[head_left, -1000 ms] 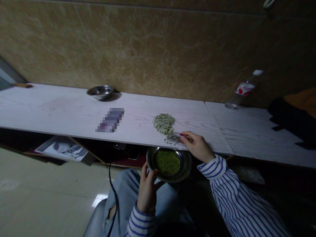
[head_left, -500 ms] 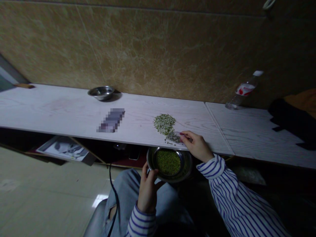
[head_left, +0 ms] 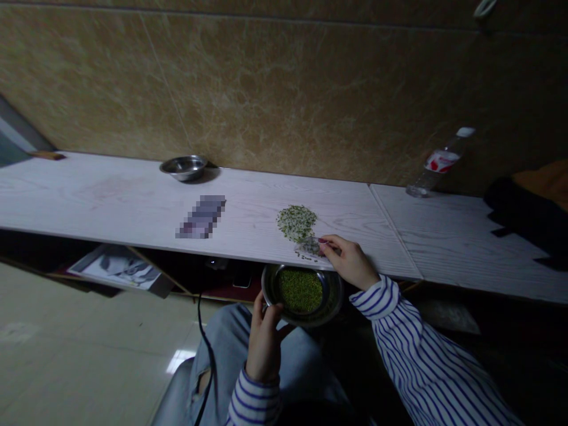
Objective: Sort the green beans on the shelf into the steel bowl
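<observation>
A metal bowl (head_left: 331, 313) with small green beans (head_left: 302, 291) in it is held just below the table's front edge. My left hand (head_left: 265, 331) grips its left rim, thumb over the top. On the white table lies a spread of green beans mixed with white grains (head_left: 296, 222). My right hand (head_left: 348, 257) pinches a small clear plastic piece (head_left: 308, 245) at the near side of this spread; its exact kind cannot be made out. A few loose beans (head_left: 306, 257) lie just in front of the plastic, near the table edge.
Farther left on the table (head_left: 248, 201) stand a second metal bowl (head_left: 184, 168) and a blurred-out flat rectangle (head_left: 202, 217). A plastic bottle (head_left: 439, 163) stands by the wall at right, with dark cloth (head_left: 528, 213) beyond it. A black cable (head_left: 205, 343) hangs beside my leg.
My right hand has moved slightly left with the clear plastic piece, along the near side of the spread. The left hand still holds the bowl, with almost no movement.
</observation>
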`<state>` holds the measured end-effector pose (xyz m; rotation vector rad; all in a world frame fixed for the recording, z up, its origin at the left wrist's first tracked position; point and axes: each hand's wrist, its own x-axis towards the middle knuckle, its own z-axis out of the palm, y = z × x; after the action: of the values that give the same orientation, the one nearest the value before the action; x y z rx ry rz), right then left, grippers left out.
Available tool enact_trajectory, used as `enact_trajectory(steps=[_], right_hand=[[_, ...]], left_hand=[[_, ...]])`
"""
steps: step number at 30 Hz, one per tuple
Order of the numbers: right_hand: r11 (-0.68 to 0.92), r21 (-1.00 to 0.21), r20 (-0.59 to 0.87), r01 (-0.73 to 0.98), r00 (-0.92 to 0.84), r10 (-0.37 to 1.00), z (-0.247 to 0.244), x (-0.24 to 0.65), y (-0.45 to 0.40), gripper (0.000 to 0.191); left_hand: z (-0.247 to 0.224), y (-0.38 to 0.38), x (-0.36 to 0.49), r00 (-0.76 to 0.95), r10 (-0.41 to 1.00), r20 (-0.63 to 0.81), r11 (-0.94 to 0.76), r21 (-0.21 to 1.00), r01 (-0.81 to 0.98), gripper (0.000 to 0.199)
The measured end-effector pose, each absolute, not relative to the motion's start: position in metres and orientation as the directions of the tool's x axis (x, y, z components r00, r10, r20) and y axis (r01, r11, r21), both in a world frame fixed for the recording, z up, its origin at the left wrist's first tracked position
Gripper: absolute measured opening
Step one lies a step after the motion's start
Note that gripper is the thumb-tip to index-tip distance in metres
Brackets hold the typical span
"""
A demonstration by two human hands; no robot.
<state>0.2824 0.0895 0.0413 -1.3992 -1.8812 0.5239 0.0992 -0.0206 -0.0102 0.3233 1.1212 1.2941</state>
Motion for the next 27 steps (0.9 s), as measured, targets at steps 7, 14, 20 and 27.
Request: enact_trajectory(steps=[7, 14, 20, 27], right_hand=[[0.333, -0.705, 0.286, 0.627, -0.179, 0.941, 0.0402, 0.2785, 0.0911, 0.022], [0.353, -0.701, 0.289, 0.620, -0.206, 0.935, 0.0447, 0.2752, 0.0885, 0.021], [0.360, -0.704, 0.277, 0.612, -0.230, 0.933, 0.0479, 0.2733, 0.0857, 0.021], [0.359, -0.700, 0.266, 0.617, -0.242, 0.933, 0.0464, 0.2745, 0.0837, 0.022]], left_hand=[[-0.0065, -0.0221, 0.0967, -0.143, 0.873, -0.467, 0.302, 0.747, -0.593, 0.048], [-0.0051, -0.0227, 0.0954, -0.138, 0.871, -0.471, 0.311, 0.748, -0.587, 0.049], [-0.0058, -0.0221, 0.0964, -0.133, 0.879, -0.458, 0.306, 0.756, -0.579, 0.048], [-0.0042, -0.0230, 0.0984, -0.127, 0.881, -0.456, 0.311, 0.759, -0.572, 0.049]])
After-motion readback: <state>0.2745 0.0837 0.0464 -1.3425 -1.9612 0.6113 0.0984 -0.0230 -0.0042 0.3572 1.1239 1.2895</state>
